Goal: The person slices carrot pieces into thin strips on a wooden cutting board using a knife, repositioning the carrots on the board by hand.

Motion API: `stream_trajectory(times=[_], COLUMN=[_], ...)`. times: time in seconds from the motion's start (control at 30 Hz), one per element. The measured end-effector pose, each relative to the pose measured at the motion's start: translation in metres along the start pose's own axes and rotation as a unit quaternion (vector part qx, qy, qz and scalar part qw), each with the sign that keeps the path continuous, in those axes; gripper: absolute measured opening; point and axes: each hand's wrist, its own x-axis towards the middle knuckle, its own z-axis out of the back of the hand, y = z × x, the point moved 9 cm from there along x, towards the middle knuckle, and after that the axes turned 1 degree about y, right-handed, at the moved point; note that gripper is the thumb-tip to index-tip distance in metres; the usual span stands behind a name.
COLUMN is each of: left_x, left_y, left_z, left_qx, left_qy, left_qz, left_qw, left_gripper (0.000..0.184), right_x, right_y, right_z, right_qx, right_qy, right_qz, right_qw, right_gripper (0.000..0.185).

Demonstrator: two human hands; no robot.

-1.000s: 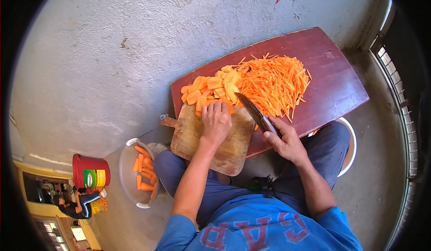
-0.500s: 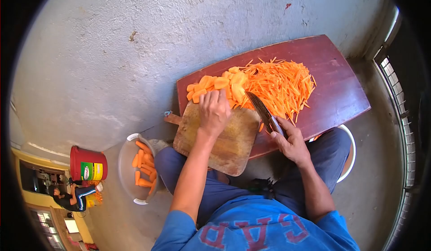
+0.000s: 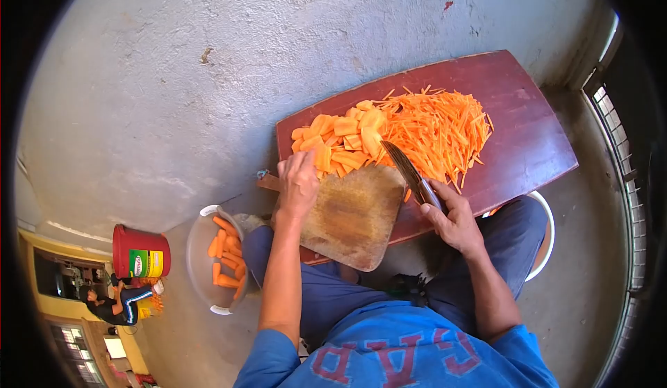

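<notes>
My right hand (image 3: 455, 220) grips a knife (image 3: 410, 171) by its handle, the dark blade slanting up and left over the edge of the carrot strips (image 3: 441, 134). At the left end of the carrot slices (image 3: 347, 127), my left hand (image 3: 297, 183) has its fingers curled downward. The back of the hand hides its fingertips, so I cannot tell what they hold. Between my hands lies a worn wooden cutting board (image 3: 354, 214), its surface bare and stained, with a short handle to the left. The slices lie along its far edge, the strips in a large heap to their right.
A dark red table (image 3: 517, 117) holds board and carrots, close to a rough pale wall (image 3: 208, 110). Whole peeled carrots lie in a tub (image 3: 198, 270) at left. A white-rimmed container (image 3: 549, 238) stands by my right knee. A person (image 3: 111, 304) sits beside a red bucket (image 3: 132, 249).
My left hand has moved left, off the middle of the board's far edge to the left end of the slices. More slices now show near the board. The knife stays nearly still.
</notes>
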Motion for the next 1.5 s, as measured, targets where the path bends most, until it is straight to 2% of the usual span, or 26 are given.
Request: stream_trajectory(times=[0.07,0.37,0.67,0.77,0.87,0.97,1.07,1.1,1.2,1.3,1.37,1.5], left_x=[-0.002,-0.005,-0.011,-0.021,-0.029,-0.071,-0.103,-0.111,-0.131,-0.140,-0.136,-0.129], left_y=[-0.012,-0.006,0.017,0.031,0.035,0.055,0.016,0.005,-0.014,-0.027,-0.044,-0.054], left_z=[-0.008,-0.015,-0.010,-0.005,0.007,-0.011,0.004,0.003,0.004,0.007,0.014,0.028], left_qx=[-0.032,-0.124,-0.221,-0.204,-0.216,-0.295,-0.325,-0.369,-0.401,-0.383,-0.384,-0.301], left_qy=[0.025,0.059,-0.041,-0.102,-0.111,-0.099,-0.076,-0.092,-0.095,-0.014,0.007,0.044], left_qz=[-0.029,0.091,0.175,0.192,0.215,0.314,0.365,0.354,0.403,0.433,0.407,0.353], left_qw=[0.999,0.986,0.959,0.954,0.946,0.897,0.869,0.854,0.818,0.816,0.829,0.885], left_gripper=[0.037,0.045,0.028,0.026,0.025,0.024,0.026,0.029,0.029,0.029,0.029,0.024], right_x=[0.000,0.000,-0.002,-0.002,-0.003,-0.005,-0.013,-0.015,-0.021,-0.027,-0.026,-0.025], right_y=[-0.001,0.000,0.003,0.008,0.011,0.009,0.009,0.012,0.021,0.026,0.027,0.034], right_z=[0.001,-0.003,-0.004,-0.005,-0.006,-0.010,-0.018,-0.024,-0.041,-0.050,-0.052,-0.057], right_qx=[0.000,-0.013,-0.007,-0.019,-0.033,-0.033,-0.022,-0.018,-0.015,-0.013,-0.006,-0.030], right_qy=[-0.007,-0.007,0.010,0.011,0.009,0.022,0.074,0.102,0.177,0.201,0.193,0.179], right_qz=[0.017,0.056,0.031,0.037,0.046,0.039,0.005,-0.009,-0.059,-0.145,-0.152,-0.062], right_qw=[1.000,0.998,0.999,0.999,0.998,0.998,0.997,0.995,0.982,0.969,0.969,0.981], right_gripper=[0.055,0.055,0.056,0.057,0.057,0.058,0.058,0.058,0.057,0.055,0.054,0.053])
